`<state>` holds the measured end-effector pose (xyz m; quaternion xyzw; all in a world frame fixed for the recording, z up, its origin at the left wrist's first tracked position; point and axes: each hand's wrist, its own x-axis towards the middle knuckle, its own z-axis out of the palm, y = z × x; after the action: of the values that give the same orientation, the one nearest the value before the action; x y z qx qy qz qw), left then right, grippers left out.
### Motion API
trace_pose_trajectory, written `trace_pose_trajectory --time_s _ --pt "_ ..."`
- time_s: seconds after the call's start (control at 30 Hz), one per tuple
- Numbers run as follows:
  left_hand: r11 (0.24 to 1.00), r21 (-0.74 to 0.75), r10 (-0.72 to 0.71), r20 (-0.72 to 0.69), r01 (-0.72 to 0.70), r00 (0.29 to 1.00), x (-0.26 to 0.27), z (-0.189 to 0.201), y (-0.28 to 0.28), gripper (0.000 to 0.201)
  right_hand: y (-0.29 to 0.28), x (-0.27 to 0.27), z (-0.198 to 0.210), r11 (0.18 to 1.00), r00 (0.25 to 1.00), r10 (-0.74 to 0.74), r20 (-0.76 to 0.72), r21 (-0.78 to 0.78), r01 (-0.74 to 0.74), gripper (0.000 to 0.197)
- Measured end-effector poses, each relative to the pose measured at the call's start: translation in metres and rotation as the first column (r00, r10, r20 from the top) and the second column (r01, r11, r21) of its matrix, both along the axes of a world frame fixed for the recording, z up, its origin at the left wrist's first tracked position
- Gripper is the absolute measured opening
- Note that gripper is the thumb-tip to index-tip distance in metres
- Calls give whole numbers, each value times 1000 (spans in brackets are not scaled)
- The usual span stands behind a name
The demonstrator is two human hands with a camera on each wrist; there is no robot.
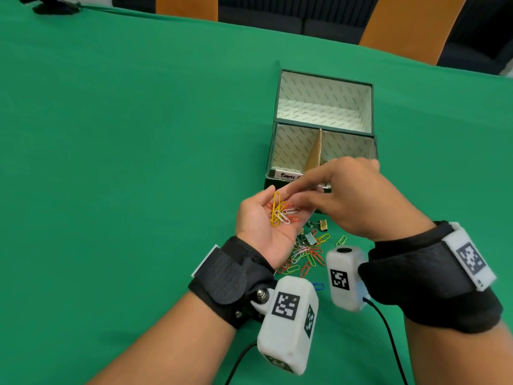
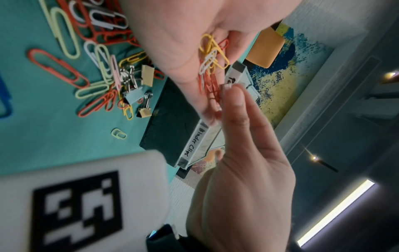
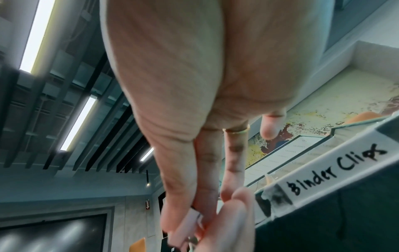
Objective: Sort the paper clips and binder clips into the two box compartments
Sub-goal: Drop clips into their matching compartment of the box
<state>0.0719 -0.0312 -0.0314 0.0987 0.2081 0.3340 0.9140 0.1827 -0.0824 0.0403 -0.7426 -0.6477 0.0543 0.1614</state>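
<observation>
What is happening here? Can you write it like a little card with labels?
left hand: palm up, carrying a bunch of yellow, white and red paper clips
right hand: fingertips reaching into that bunch; a pinch cannot be told
loose pile: paper clips and binder clips mixed on the green table, in front of the box
box: open, cardboard divider, labels "Paper C..." and "Binder Clips"

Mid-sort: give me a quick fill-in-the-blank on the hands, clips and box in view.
The clips in the left hand are all ____ clips.
That hand is turned palm ____, and the right hand reaches over to it.
The label on the right compartment of the box reads "____ Clips".
The gold binder clip lies on the ____ tablecloth.
Missing: paper; up; Binder; green.
</observation>
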Motion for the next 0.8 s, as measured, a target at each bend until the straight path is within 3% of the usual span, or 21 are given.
trace_pose_trajectory --time_s 0.13,0.3,0.47,0.63,0.7,0.8 --pt "998 -46 46 -2 -46 999 1 0 1 45 0 6 0 988 997 -54 -47 142 60 10" --pt "998 -59 37 15 -36 999 2 3 1 43 2 7 -2 961 969 -11 -248 265 79 9" --pt "998 -67 22 25 -21 999 1 0 3 45 1 10 1 938 936 53 -348 338 72 7" --pt "999 -53 -13 23 14 1000 0 -2 2 51 -1 38 2 740 883 -46 -467 578 344 10" --pt "999 -49 -18 21 19 1000 1 -3 3 52 -1 49 -4 746 895 -164 -415 541 388 11" --pt "999 -40 -14 22 14 1000 1 -5 3 51 -2 55 -14 893 921 -320 -222 253 372 12"
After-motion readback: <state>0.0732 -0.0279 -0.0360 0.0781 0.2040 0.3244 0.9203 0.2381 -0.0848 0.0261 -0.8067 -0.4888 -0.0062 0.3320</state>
